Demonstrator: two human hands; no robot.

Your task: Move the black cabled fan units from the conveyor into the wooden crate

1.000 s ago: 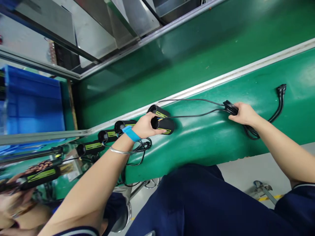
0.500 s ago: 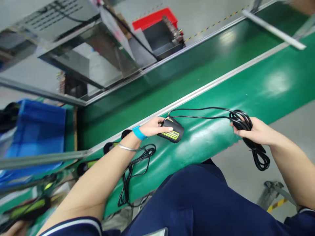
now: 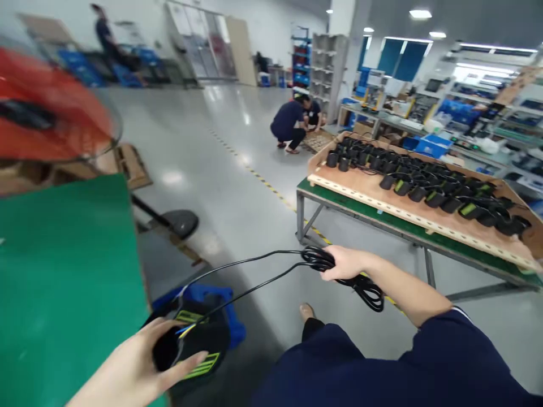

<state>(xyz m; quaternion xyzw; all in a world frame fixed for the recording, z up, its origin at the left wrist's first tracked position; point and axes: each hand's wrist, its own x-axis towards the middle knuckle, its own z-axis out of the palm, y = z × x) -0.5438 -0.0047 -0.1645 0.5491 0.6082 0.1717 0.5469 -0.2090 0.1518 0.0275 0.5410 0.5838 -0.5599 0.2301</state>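
My left hand (image 3: 142,359) is closed around a black cylindrical housing (image 3: 212,339) with a yellow-green striped label, its thumb along the near side. Blue and yellow wire ends show at the housing's open end. From there two strands of black cable stretch across to my right hand (image 3: 350,263). That hand grips the bundled black cable (image 3: 320,259), and looped ends hang out below the fingers. A blue plastic object (image 3: 235,319) sits behind and below the housing, partly hidden by it.
A green tabletop (image 3: 63,271) lies at my left, with a blurred orange-red round object (image 3: 46,107) above it. Ahead right, a wooden tray (image 3: 407,212) on a metal-legged table holds several similar black housings. Two people (image 3: 291,124) crouch on the floor beyond. A black round base (image 3: 180,223) stands nearby.
My view has swung from the long green bench to the open room. Both hands have come along, still holding the housing and the bundled cable.
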